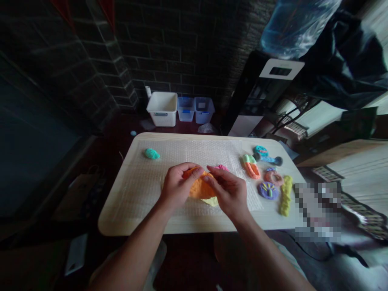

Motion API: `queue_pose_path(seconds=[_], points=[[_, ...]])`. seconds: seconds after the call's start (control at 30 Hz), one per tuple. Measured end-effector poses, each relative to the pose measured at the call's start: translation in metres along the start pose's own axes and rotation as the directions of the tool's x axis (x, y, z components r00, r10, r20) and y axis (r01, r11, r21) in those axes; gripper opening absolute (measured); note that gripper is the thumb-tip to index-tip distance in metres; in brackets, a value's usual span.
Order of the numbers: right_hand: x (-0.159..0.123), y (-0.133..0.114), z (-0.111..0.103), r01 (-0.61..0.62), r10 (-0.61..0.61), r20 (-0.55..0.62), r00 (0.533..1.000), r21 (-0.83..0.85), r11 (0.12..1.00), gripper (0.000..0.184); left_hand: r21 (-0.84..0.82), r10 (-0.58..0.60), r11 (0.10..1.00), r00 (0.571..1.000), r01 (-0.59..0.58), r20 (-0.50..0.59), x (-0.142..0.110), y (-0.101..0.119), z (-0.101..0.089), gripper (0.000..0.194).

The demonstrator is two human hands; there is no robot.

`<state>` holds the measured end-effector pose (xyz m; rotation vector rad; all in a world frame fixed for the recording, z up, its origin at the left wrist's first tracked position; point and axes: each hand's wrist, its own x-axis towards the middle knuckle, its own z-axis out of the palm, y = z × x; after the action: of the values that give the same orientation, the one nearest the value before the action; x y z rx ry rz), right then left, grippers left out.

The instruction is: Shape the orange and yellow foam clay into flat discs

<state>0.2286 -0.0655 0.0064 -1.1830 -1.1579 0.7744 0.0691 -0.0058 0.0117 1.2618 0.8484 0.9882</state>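
Over the middle of the table, an orange piece of soft modelling clay [200, 189] is pinched between my two hands. My left hand [180, 182] grips its left side with thumb and bent fingers. On the right edge, my right hand [230, 190] has its thumb and fingertips closed. A pale yellow piece [211, 201] shows just beneath the orange one, and some pink clay [222, 167] peeks out behind my right fingers. The hands cover the rest of both. Off to the far left lies a teal lump [152, 153].
Bubble wrap [136, 182] covers much of the wooden table [113, 227]. Clay shapes lie at the right: an orange-and-green one [251, 166], a purple disc [268, 191], a yellow strip [285, 196] and others. Beyond stand a white bin [163, 109], blue-tinted boxes [203, 111] and a water dispenser [257, 93].
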Motion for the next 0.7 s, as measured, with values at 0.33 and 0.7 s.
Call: queue_pose_path(seconds=[0.33, 0.7], points=[[0.0047, -0.0011, -0.0051, -0.030, 0.030, -0.034, 0.999, -0.003, 1.000, 0.006, -0.005, 0.029, 1.000, 0.997, -0.029, 0.070, 0.0006, -0.0033, 0.0006, 0.025], [0.0011, 0.0036, -0.0049, -0.105, 0.112, 0.093, 0.989, -0.074, 0.992, 0.022, 0.218, 0.130, 0.967, 0.991, -0.130, 0.016, -0.0034, 0.0043, 0.0056, 0.015]])
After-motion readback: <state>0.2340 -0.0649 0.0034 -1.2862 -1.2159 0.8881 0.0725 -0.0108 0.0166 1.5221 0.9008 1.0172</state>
